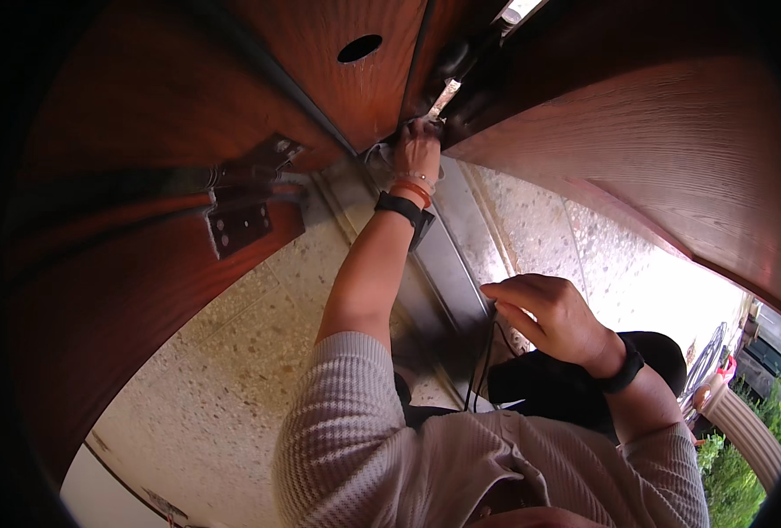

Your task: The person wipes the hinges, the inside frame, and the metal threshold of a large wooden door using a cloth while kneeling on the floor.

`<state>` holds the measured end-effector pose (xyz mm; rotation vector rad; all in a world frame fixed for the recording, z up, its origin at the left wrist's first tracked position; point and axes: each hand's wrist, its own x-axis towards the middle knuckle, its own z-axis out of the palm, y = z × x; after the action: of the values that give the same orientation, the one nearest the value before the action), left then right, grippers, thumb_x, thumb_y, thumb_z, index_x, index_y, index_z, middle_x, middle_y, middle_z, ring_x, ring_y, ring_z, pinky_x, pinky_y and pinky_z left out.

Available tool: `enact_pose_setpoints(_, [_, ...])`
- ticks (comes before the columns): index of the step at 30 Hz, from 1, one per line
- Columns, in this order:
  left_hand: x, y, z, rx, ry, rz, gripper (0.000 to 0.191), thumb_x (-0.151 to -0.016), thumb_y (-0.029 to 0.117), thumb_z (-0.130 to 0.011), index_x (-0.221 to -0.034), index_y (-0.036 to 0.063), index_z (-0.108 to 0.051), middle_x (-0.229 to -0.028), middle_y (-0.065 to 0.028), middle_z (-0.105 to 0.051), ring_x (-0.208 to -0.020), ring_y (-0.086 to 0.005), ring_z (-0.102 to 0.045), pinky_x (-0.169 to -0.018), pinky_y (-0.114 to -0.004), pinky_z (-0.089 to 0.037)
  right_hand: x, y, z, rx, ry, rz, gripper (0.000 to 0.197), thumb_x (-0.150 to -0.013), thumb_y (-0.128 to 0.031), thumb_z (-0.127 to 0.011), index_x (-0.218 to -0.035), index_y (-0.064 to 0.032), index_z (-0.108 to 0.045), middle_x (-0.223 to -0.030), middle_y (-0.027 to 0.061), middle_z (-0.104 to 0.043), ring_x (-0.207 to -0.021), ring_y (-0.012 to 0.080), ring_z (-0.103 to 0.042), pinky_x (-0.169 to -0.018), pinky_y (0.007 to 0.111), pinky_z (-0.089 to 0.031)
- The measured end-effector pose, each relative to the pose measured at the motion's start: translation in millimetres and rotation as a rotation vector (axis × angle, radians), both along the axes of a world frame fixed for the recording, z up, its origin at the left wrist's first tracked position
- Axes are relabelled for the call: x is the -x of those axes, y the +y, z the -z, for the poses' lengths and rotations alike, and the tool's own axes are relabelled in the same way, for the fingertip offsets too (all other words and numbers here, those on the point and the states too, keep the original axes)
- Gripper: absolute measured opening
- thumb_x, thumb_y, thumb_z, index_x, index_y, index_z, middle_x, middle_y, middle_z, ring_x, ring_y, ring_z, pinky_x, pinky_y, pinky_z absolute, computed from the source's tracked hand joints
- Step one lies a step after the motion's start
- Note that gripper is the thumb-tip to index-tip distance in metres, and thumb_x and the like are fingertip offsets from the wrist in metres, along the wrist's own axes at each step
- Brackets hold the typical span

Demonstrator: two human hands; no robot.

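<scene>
My left hand (pixel 419 153) reaches far forward to the foot of a brown wood-grain door frame (pixel 371 99), at a narrow bright gap (pixel 444 99). Its fingertips are in shadow, so whether they grip anything is hidden. A pale, crumpled item (pixel 380 156), too unclear to name, shows beside the wrist. Beneath that arm runs a metal door threshold (pixel 453 264). My right hand (pixel 542 315) hovers over the threshold's outer side, fingers bent and thumb apart, with nothing visible in it. A thin black cable (pixel 486 360) hangs just below its fingertips.
A wood-grain door leaf (pixel 635 145) rises on the right. Another panel (pixel 133 310) on the left carries a dark metal hinge (pixel 242 221). Terrazzo flooring (pixel 225 369) spreads on both sides of the threshold. A fluted column (pixel 744 422) and green plants (pixel 727 475) are outside, lower right.
</scene>
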<state>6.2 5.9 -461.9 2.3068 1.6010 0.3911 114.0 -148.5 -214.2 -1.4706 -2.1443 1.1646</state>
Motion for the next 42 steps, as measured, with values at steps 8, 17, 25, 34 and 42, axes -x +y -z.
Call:
enact_pose_setpoints(8, [0.2,8.3,-0.2,-0.002,-0.533,0.158,0.028,-0.070,-0.001,-0.046,-0.097,0.0045,-0.047,-0.108,-0.0125,-0.045,-0.089,-0.0315,-0.052,-0.071,-0.039,-0.044,-4.4,-4.2,-0.7,0.038,-0.021,0.023,0.020,-0.073,-0.003,-0.054,-0.093,-0.0024,-0.056,-0.080,0.0123,-0.058,-0.070,0.0265,-0.057,-0.061,0.032,-0.046])
enact_pose_setpoints(17, [1.9,-13.7,-14.3,-0.171,0.044,-0.091,0.022,-0.076,0.006,-0.042,-0.093,-0.0015,-0.054,-0.100,-0.0133,-0.048,-0.089,-0.0263,-0.050,-0.073,-0.031,-0.044,-0.7,0.7,0.0,-0.011,-0.006,-0.015,0.021,-0.073,-0.005,-0.054,-0.094,-0.0030,-0.055,-0.078,0.0119,-0.058,-0.068,0.0265,-0.056,-0.058,0.033,-0.046])
enact_pose_setpoints(25, [2.9,9.3,20.0,-0.182,-0.400,0.184,0.023,-0.069,0.000,-0.046,-0.091,0.0031,-0.050,-0.101,-0.0142,-0.049,-0.098,-0.0303,-0.045,-0.084,-0.036,-0.038,-6.2,0.7,0.7,0.032,-0.027,0.015,0.020,-0.074,-0.006,-0.053,-0.094,-0.0043,-0.056,-0.079,0.0122,-0.058,-0.068,0.0267,-0.057,-0.059,0.033,-0.046])
enact_pose_setpoints(34, [9.0,18.1,4.7,0.155,-0.616,0.039,0.020,-0.061,0.000,-0.052,-0.079,0.0081,-0.050,-0.093,-0.0128,-0.053,-0.084,-0.0338,-0.051,-0.068,-0.040,-0.043,1.4,0.6,-4.8,0.030,-0.036,-0.013,0.020,-0.073,-0.001,-0.053,-0.093,-0.0017,-0.057,-0.081,0.0124,-0.060,-0.070,0.0252,-0.059,-0.062,0.030,-0.047])
enact_pose_setpoints(42, [16.5,-24.4,-46.4,-0.036,-0.225,0.124,0.010,-0.066,0.003,-0.051,-0.076,0.0064,-0.051,-0.089,-0.0090,-0.051,-0.078,-0.0271,-0.054,-0.059,-0.035,-0.046,0.0,-0.7,-4.2,0.019,-0.007,0.001,0.020,-0.073,-0.005,-0.054,-0.092,-0.0035,-0.056,-0.076,0.0110,-0.057,-0.064,0.0260,-0.056,-0.056,0.033,-0.045])
